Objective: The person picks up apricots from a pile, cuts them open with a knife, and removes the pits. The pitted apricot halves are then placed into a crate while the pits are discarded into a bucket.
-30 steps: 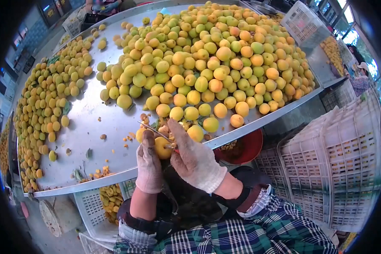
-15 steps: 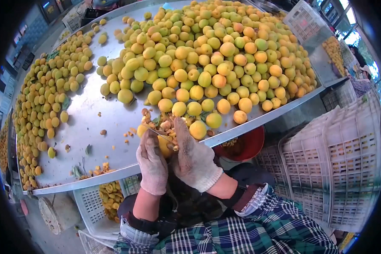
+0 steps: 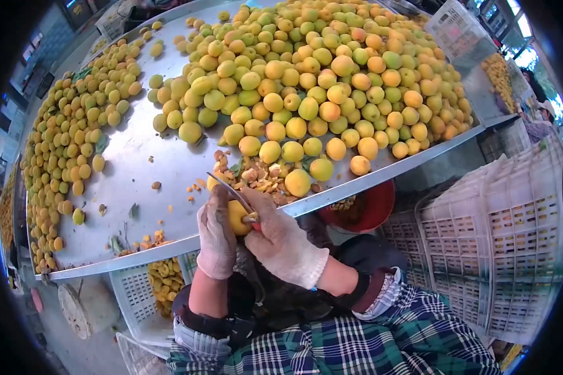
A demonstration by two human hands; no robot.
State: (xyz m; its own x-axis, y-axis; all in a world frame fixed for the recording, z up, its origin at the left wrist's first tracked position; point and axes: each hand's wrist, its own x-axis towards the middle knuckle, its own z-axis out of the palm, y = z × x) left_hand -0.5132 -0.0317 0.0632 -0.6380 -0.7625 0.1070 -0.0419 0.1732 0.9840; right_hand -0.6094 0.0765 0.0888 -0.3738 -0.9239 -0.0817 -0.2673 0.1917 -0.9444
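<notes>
My left hand (image 3: 215, 236), in a soiled white glove, is closed around a yellow apricot (image 3: 236, 217) just off the table's front edge. My right hand (image 3: 286, 242), gloved too, grips a knife; a bit of red, seemingly its handle, shows at the fingers. The thin knife blade (image 3: 224, 184) slants up and left above the apricot. A small brownish piece (image 3: 251, 217) shows at the apricot's right side, against my right thumb. Behind my hands lie apricot scraps and pits (image 3: 256, 175) on the metal table (image 3: 169, 169).
A big apricot pile (image 3: 306, 81) covers the table's back and right; another pile (image 3: 75, 131) lies along the left. Below the edge stand a white crate (image 3: 130, 300) with cut apricots and a red bucket (image 3: 375, 209). Stacked white crates (image 3: 481, 237) rise on the right.
My right hand has turned and lowered slightly, so the knife blade shows more plainly above the apricot. The held apricot is less covered by my fingers. The view has shifted a little.
</notes>
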